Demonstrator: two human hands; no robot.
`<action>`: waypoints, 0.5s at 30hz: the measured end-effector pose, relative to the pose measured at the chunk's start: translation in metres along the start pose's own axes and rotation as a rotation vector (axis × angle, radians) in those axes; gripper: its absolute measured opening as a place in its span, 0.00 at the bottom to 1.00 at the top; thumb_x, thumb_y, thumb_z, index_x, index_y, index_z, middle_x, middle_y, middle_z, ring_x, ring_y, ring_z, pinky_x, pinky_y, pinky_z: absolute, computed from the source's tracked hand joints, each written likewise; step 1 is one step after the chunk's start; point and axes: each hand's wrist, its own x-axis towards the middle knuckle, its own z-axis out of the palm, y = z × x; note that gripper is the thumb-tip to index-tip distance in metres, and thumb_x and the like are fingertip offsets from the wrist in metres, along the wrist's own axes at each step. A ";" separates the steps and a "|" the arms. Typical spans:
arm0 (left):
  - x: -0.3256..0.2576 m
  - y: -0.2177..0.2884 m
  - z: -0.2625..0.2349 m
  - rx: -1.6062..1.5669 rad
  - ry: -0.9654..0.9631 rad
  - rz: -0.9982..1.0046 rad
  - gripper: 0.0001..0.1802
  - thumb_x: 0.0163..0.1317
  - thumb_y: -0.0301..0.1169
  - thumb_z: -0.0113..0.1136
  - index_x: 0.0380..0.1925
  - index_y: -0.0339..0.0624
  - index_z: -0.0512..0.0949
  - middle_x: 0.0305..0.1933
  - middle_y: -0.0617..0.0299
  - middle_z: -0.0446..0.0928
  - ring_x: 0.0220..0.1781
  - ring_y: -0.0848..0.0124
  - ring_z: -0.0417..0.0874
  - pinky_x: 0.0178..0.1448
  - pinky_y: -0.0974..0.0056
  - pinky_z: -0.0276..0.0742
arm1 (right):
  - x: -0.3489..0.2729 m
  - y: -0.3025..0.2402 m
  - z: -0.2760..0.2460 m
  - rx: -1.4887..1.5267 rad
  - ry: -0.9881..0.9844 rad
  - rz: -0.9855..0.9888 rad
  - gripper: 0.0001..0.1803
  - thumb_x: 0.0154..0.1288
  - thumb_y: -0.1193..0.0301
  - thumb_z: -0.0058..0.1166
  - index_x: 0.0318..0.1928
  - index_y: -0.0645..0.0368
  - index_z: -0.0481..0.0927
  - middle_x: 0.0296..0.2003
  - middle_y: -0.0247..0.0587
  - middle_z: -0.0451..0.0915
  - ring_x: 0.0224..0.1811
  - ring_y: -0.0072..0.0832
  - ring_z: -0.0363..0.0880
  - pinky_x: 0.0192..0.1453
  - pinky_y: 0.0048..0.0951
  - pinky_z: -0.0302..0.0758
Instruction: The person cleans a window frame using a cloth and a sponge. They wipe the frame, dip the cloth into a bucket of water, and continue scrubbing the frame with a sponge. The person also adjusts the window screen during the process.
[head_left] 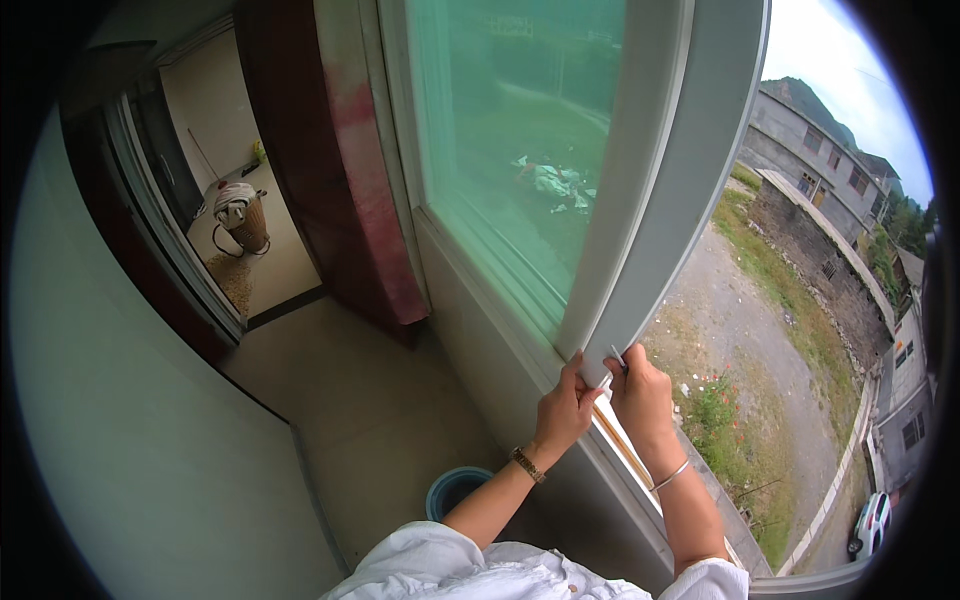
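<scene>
A sliding window sash (648, 190) with a pale grey-white frame and green-tinted glass (510, 120) stands in front of me. My left hand (566, 412) grips the sash's lower corner, thumb up along the frame and fingers bent beneath it. Right beside it, my right hand (643, 396) is closed, pinching a thin, pale, rod-like piece (618, 354) against the frame's lower end. Its exact kind is too small to tell. A small white bit shows between the two hands, partly hidden by fingers. The window track (622, 440) runs under both hands.
A blue bucket (455, 488) stands on the floor below my left forearm. Left lie a dark red door (345, 180) and a doorway with a woven basket (243, 222) beyond it. Outside the window opening are a yard (740, 330), buildings and a white car (869, 525).
</scene>
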 end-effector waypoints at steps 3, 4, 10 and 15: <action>0.008 -0.003 -0.005 -0.036 -0.047 -0.042 0.37 0.62 0.33 0.67 0.67 0.37 0.60 0.30 0.60 0.81 0.31 0.61 0.85 0.34 0.60 0.79 | -0.001 0.001 0.013 0.026 0.048 0.040 0.13 0.66 0.70 0.61 0.32 0.61 0.69 0.21 0.49 0.78 0.22 0.48 0.79 0.25 0.41 0.74; 0.007 -0.005 -0.003 -0.046 -0.077 -0.073 0.36 0.62 0.34 0.67 0.66 0.37 0.60 0.30 0.60 0.81 0.31 0.60 0.85 0.34 0.59 0.79 | -0.004 0.004 0.014 0.031 0.033 0.056 0.13 0.66 0.70 0.61 0.32 0.61 0.69 0.21 0.50 0.78 0.22 0.49 0.79 0.25 0.41 0.74; 0.000 0.022 -0.015 0.102 -0.273 -0.066 0.39 0.55 0.42 0.73 0.61 0.41 0.65 0.31 0.60 0.83 0.33 0.61 0.87 0.39 0.58 0.82 | -0.030 0.007 -0.031 0.124 0.150 -0.020 0.12 0.59 0.67 0.64 0.29 0.58 0.74 0.17 0.43 0.78 0.19 0.38 0.81 0.25 0.38 0.76; -0.020 0.066 -0.014 -0.046 -0.142 -0.083 0.26 0.61 0.46 0.65 0.52 0.43 0.71 0.27 0.52 0.81 0.30 0.51 0.84 0.34 0.52 0.79 | -0.060 0.007 -0.059 0.004 -0.059 0.048 0.13 0.64 0.64 0.64 0.34 0.60 0.76 0.25 0.51 0.82 0.28 0.47 0.83 0.33 0.43 0.78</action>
